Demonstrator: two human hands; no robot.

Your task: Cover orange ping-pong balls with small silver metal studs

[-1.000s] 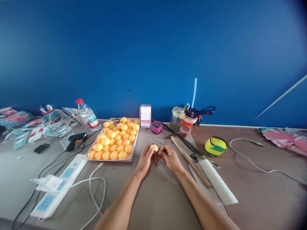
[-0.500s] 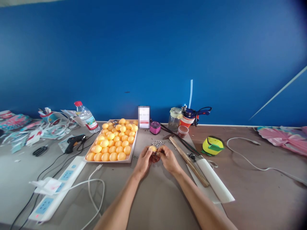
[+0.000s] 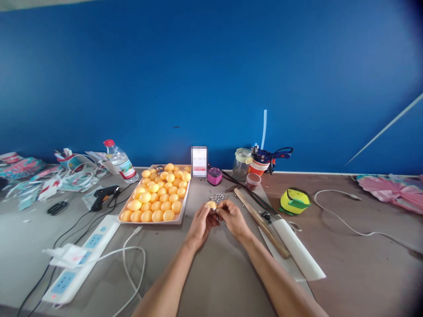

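Between my hands, low over the table, is an orange ping-pong ball [image 3: 211,205] with something shiny and metallic along its lower side. My left hand [image 3: 200,224] is closed around the ball from the left and below. The right hand [image 3: 234,220] pinches at the ball's right side; whatever its fingertips hold is too small to make out. Just beyond the fingers lies a loose pile of small silvery metal pieces [image 3: 218,197]. To the left, a shallow box [image 3: 179,216] holds many more orange balls, with a shiny dark round piece [image 3: 160,168] among them at the back.
A power strip [image 3: 90,251] with white cables and a glue gun [image 3: 103,198] lie left, near a water bottle [image 3: 124,165]. Wooden strips [image 3: 264,224] and a white roll [image 3: 297,248] lie right. A propped phone [image 3: 199,162], purple tape measure [image 3: 214,175] and jar [image 3: 242,165] stand behind.
Both hands stay in nearly the same place around the ball. The ball appears slightly turned, with more of the shiny metal showing. The whole view has shifted a little.
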